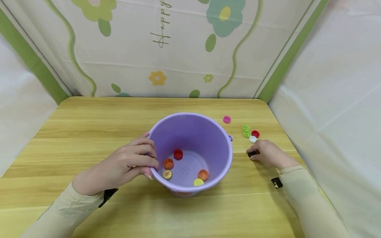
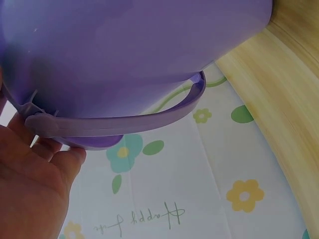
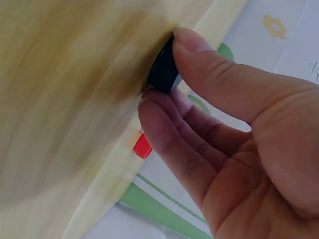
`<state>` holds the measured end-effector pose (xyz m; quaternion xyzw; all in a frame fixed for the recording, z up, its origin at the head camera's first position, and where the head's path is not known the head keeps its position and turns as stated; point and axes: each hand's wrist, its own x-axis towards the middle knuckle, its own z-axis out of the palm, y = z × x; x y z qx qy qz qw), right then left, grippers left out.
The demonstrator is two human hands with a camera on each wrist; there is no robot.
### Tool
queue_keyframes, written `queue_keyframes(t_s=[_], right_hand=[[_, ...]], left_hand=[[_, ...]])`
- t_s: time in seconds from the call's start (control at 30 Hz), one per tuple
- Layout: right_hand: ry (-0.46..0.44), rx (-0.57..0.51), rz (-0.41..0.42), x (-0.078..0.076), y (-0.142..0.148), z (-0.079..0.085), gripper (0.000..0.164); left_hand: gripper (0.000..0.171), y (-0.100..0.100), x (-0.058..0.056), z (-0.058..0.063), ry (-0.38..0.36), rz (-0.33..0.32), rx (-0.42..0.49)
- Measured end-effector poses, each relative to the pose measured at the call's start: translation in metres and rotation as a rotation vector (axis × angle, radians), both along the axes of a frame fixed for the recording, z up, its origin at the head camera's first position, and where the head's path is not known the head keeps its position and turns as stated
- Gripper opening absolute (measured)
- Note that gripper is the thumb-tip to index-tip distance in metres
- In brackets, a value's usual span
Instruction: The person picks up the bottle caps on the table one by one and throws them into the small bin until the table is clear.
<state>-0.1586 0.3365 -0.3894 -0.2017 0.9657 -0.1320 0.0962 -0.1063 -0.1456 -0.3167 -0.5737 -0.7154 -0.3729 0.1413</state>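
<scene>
A purple bucket (image 1: 190, 132) stands upright on the wooden table, several bottle caps on its floor. Among them are a red cap (image 1: 178, 154), a yellow cap (image 1: 198, 182) and an orange cap (image 1: 168, 164). My left hand (image 1: 128, 162) grips the bucket's rim at its left side, thumb outside toward the front. In the left wrist view the bucket's handle (image 2: 129, 124) hangs along the outer wall beside that hand. To the right of the bucket, my right hand (image 1: 269, 152) pinches a black bottle cap (image 3: 163, 68) between thumb and fingertips, close over the tabletop.
Past my right hand lie a white cap (image 1: 253, 139), a red cap (image 1: 255, 133) and two green caps (image 1: 246, 131). Farther back sits a pink cap (image 1: 227, 119). A printed curtain (image 1: 131, 59) closes off the table's far edge; white cloth (image 1: 339, 109) hangs along the right.
</scene>
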Motion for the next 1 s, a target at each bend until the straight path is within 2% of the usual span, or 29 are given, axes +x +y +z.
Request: queue_keyframes(t_s=[0.07, 0.2, 0.43, 0.6, 0.7, 0.77, 0.87, 1.0], right_hand=[[-0.005, 0.003, -0.014, 0.0, -0.001, 0.0, 0.022], [-0.02, 0.002, -0.025, -0.001, -0.004, 0.001, 0.021], [-0.004, 0.0, -0.001, -0.004, -0.007, 0.003, 0.018], [0.013, 0.034, -0.011, -0.002, -0.007, 0.004, 0.02], [0.082, 0.031, -0.031, 0.003, -0.008, 0.011, 0.021], [0.16, -0.003, -0.035, 0.008, -0.011, 0.021, 0.022], [0.279, -0.087, -0.011, 0.014, -0.02, 0.045, 0.024], [0.445, -0.228, 0.073, 0.023, -0.036, 0.079, 0.027]], left_hand=[[0.026, 0.0, 0.0, 0.0, -0.018, 0.003, -0.009], [0.025, 0.001, -0.001, 0.0, -0.005, -0.007, 0.004], [0.022, 0.0, -0.004, 0.003, 0.016, -0.033, 0.013], [0.023, -0.001, -0.004, 0.005, -0.018, -0.022, -0.026], [0.024, -0.002, -0.003, 0.006, -0.048, -0.006, -0.059], [0.024, -0.001, -0.003, 0.007, -0.039, -0.003, -0.069], [0.026, -0.002, -0.003, 0.007, -0.034, 0.006, -0.084], [0.029, -0.003, -0.001, 0.006, -0.04, 0.02, -0.099]])
